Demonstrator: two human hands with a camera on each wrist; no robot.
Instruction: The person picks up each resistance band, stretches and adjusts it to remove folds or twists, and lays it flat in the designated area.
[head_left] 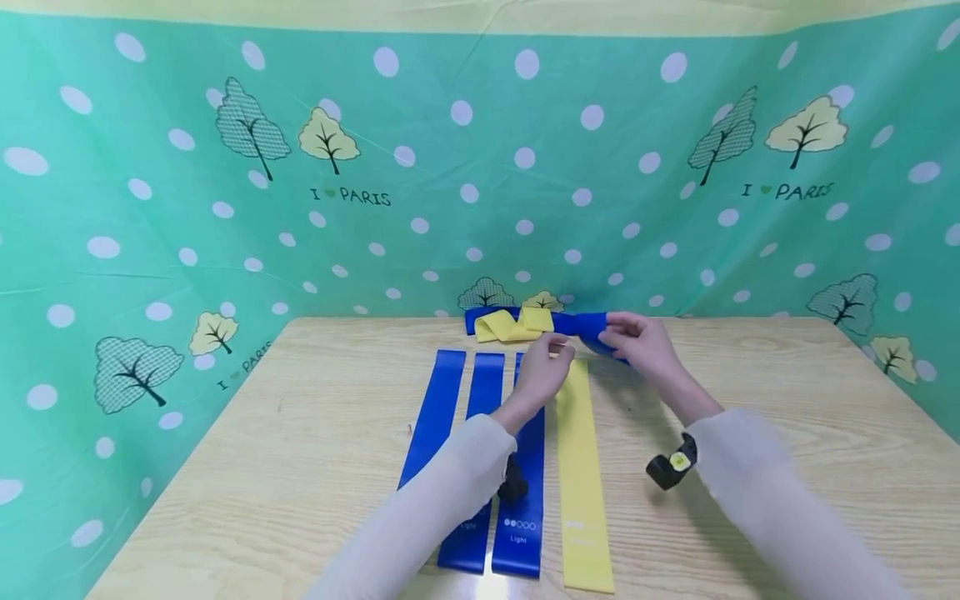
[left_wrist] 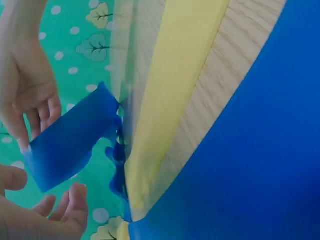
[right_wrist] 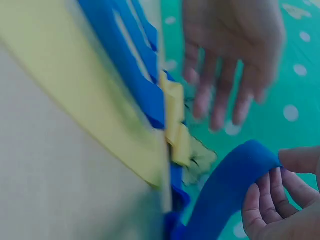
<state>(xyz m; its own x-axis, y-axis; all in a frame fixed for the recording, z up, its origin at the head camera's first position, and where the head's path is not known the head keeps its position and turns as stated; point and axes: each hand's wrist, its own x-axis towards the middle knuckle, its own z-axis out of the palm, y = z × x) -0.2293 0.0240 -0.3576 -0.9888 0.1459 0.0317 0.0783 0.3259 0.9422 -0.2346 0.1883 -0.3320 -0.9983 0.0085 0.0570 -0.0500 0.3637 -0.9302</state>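
My right hand (head_left: 647,346) pinches the end of a blue resistance band (right_wrist: 222,182) between thumb and fingers, at the back of the table. The band's raised part arches up, and its rest lies in loose folds along the back edge. My left hand (head_left: 542,371) is left of it with relaxed fingers, holding nothing; in the right wrist view its fingers (right_wrist: 217,100) hang apart from the band. Just beyond the left hand, a folded yellow band (head_left: 510,325) lies over the blue material.
Flat on the wooden table (head_left: 300,433) lie three blue bands, the left one (head_left: 438,408) slanting, and a yellow band (head_left: 581,467) to their right. My left forearm crosses over the blue ones. A green dotted cloth (head_left: 420,167) hangs behind the table.
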